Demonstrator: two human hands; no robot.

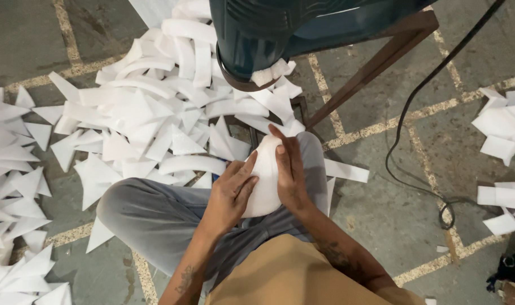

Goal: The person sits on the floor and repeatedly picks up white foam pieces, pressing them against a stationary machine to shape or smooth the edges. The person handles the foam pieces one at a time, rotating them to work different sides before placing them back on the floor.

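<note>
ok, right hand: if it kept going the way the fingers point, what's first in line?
The right hand points up-frame along the white foam piece it holds. Next in line look to be the loose white offcuts, then the dark blue machine. Depth is unclear.

Both hands clasp a white foam piece [266, 183] over the person's grey-trousered knee: left hand [232, 192] on its left side, right hand [290, 172] on its right. White foam offcuts [138, 124] litter the concrete floor [381, 214] beneath a dark blue machine [268, 34].

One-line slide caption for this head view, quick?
Seated person's left hand and right hand grip a white foam piece over the lap, below a blue machine, foam offcuts littering the floor.
</note>
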